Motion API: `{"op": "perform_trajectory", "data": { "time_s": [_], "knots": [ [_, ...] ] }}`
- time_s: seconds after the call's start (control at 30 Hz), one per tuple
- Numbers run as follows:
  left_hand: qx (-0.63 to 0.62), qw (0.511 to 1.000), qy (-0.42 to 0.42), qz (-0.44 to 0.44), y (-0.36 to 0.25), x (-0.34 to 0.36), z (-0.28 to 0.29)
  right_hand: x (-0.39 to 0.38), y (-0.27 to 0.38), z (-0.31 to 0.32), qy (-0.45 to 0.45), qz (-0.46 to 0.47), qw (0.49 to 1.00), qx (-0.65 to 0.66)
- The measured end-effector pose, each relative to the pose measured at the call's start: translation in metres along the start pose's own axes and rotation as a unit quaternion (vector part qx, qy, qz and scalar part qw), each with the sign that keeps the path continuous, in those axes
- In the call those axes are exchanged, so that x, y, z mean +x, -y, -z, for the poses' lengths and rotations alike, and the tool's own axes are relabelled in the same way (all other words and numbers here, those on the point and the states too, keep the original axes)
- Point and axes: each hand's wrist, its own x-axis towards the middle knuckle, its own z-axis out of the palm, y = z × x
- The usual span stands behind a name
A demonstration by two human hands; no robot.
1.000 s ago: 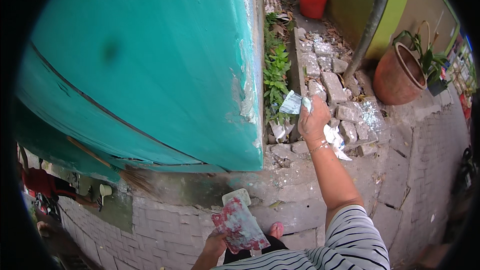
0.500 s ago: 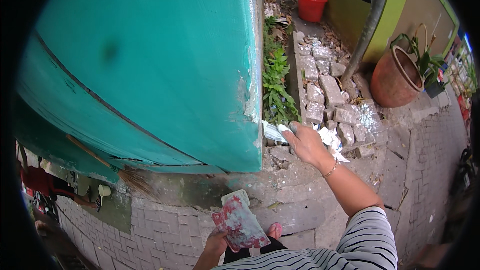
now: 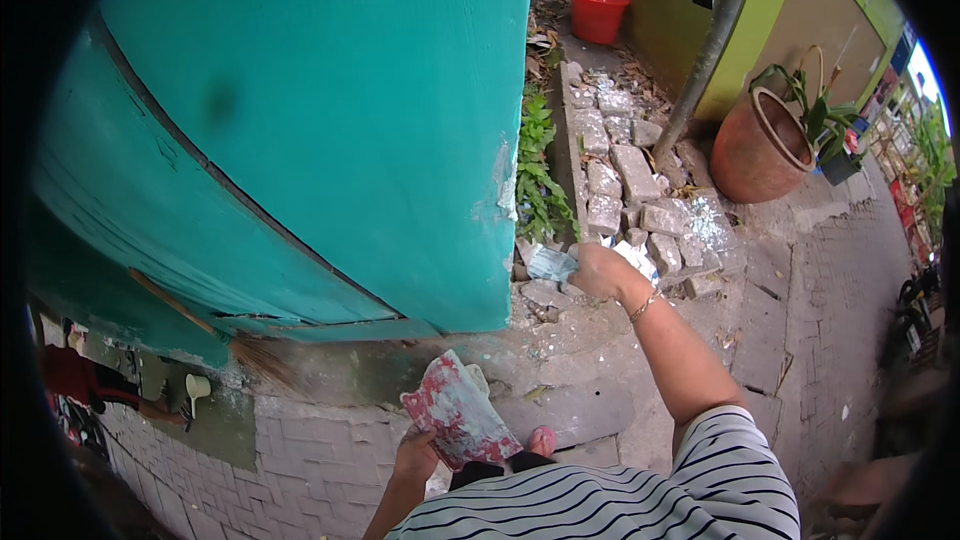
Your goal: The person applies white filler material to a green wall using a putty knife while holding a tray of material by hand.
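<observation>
My right hand is closed around a putty knife with a broad, flat blade smeared whitish and pale teal. The blade lies just right of the lower corner of a teal-painted wall, seemingly a little apart from it. Rough pale patches mark the wall's edge above. Low and in front of my body, my left hand grips the side of a flat red board covered in pale green-white smears. A pale rounded piece shows behind the board's far edge; its kind is unclear.
Green plants grow along the wall beside broken paving blocks. A clay pot, a leaning pole and a red bucket stand beyond. A broom leans at left, near another person's arm and a dipper.
The putty knife has come away from the wall's edge to the right, and my right wrist has turned. My left hand has tilted and raised the board slightly. The whole view has shifted.
</observation>
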Motion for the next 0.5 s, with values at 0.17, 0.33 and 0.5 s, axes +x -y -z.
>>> {"op": "perform_trajectory", "data": {
  "time_s": [0.17,0.33,0.5],
  "knots": [
    [0.004,1.000,-0.005,-0.005,-0.020,0.003,0.024,-0.008,0.083,0.081,0.053,-0.043,0.998,0.017],
    [-0.001,1.000,0.015,-0.004,-0.044,0.000,0.033,-0.039,0.120,0.124,0.066,-0.028,0.997,0.020],
    [0.001,1.000,-0.021,0.014,-0.053,-0.001,0.045,-0.092,0.116,0.153,-0.019,-0.005,0.992,0.125]
  ]
}}
